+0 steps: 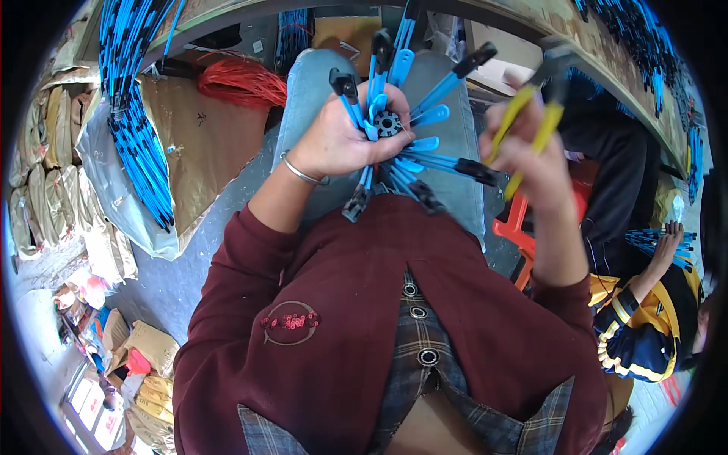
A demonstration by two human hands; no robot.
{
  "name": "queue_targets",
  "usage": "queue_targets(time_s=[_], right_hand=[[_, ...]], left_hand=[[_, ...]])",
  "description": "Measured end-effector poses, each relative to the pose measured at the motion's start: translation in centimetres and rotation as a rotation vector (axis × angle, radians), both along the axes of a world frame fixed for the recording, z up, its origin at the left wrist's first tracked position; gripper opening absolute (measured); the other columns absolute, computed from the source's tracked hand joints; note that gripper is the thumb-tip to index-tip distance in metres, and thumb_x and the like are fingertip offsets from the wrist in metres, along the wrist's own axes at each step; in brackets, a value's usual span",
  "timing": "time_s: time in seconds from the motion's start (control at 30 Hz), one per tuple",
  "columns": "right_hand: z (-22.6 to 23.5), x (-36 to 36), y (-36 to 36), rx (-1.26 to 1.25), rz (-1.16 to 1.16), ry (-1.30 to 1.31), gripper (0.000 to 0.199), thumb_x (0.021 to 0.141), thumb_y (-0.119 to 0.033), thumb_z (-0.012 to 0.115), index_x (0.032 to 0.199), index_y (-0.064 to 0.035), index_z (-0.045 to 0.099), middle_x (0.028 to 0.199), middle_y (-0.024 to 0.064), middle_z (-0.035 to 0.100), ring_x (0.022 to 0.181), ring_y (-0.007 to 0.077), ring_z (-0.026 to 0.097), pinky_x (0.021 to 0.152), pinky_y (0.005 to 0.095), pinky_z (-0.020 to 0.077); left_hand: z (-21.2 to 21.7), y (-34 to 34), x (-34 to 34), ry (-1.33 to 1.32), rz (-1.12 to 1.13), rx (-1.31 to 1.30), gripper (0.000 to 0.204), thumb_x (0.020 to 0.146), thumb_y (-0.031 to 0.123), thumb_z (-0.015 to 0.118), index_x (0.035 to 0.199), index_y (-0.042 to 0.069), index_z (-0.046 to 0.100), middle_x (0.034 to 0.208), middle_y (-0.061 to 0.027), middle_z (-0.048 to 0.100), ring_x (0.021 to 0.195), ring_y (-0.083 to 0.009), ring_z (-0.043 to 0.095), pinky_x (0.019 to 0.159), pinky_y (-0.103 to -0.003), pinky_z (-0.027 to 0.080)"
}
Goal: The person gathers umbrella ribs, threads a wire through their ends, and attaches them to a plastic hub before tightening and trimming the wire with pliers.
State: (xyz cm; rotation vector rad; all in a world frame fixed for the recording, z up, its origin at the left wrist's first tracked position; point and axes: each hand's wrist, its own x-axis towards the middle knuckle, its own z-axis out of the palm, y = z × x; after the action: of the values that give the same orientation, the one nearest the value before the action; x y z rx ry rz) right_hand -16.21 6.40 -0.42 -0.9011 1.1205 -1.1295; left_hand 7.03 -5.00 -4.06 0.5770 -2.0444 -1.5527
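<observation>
Frame (pixel 387 121), upper centre, seems light, its thin ribs (pixel 442 92) stiff but easily bent, so best held at the hub, where my left hand (pixel 350 133) curls, my right (pixel 547 168) gripping pliers (pixel 513 121), upper right.

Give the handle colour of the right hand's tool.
Yellow and black; the handles show, somewhat blurred, in the head view.

I'm wearing a maroon top (pixel 341 273) with a round, pink-stitched emblem (pixel 291 323), a plaid collar (pixel 552 409) and a plaid front strip (pixel 408 334) bearing dark, pale-rimmed buttons (pixel 428 357); grey-blue trousers (pixel 461 174) are showing below, and a silver bangle (pixel 301 174) is circling my left wrist (pixel 305 158).
</observation>
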Motion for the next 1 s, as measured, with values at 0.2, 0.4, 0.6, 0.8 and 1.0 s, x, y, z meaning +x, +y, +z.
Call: queue_targets(time_s=[0.2,0.4,0.6,0.8,1.0], right_hand=[[-6.5,1.1,3.9,-0.606,-0.354,1.361,0.057,0.069,-0.004,0.066,0.121,-0.0167,0.046,0.113,0.0108,0.043,0.107,0.0252,0.044,0.090,0.0473,0.0416],[-4.3,-0.4,1.4,-1.030,-0.351,1.673,0.048,0.065,-0.007,0.067,0.109,-0.0241,0.058,0.115,0.0065,0.044,0.109,0.0268,0.041,0.096,0.0495,0.0329],[-2.0,0.0,0.6,-1.185,-0.299,1.794,0.036,0.068,-0.017,0.067,0.103,-0.0246,0.061,0.114,0.0050,0.045,0.109,0.0278,0.041,0.102,0.0494,0.0274],[-3.9,3.2,2.2,-0.803,-0.295,1.675,0.047,0.062,-0.009,0.069,0.106,-0.0217,0.062,0.112,0.0062,0.048,0.107,0.0276,0.042,0.101,0.0454,0.0284],[-2.0,3.0,2.1,-0.617,-0.172,1.493,0.058,0.053,0.004,0.070,0.108,-0.0132,0.062,0.100,0.0101,0.057,0.087,0.0272,0.055,0.082,0.0348,0.0455]], left_hand=[[0.8,-0.2,-1.5,0.061,-0.018,-0.071,0.030,0.065,0.015,0.078,0.082,0.006,0.056,0.073,-0.0020,0.059,0.064,-0.0138,0.055,0.061,-0.025,0.045],[1.0,0.4,-1.4,0.096,0.001,-0.028,0.033,0.063,0.019,0.080,0.083,0.005,0.056,0.073,-0.0023,0.060,0.064,-0.0137,0.055,0.060,-0.026,0.045],[1.2,0.5,-1.6,0.063,0.020,-0.084,0.035,0.062,0.018,0.081,0.084,0.005,0.057,0.073,-0.0035,0.059,0.065,-0.0131,0.055,0.061,-0.025,0.045],[0.7,0.9,-1.8,0.083,0.166,0.030,0.038,0.059,0.016,0.082,0.086,0.003,0.058,0.076,-0.0026,0.059,0.068,-0.0105,0.054,0.064,-0.025,0.046],[0.3,0.3,-1.1,0.074,0.125,0.097,0.039,0.057,0.014,0.083,0.088,0.003,0.060,0.078,-0.0015,0.059,0.070,-0.0095,0.054,0.065,-0.025,0.046]])
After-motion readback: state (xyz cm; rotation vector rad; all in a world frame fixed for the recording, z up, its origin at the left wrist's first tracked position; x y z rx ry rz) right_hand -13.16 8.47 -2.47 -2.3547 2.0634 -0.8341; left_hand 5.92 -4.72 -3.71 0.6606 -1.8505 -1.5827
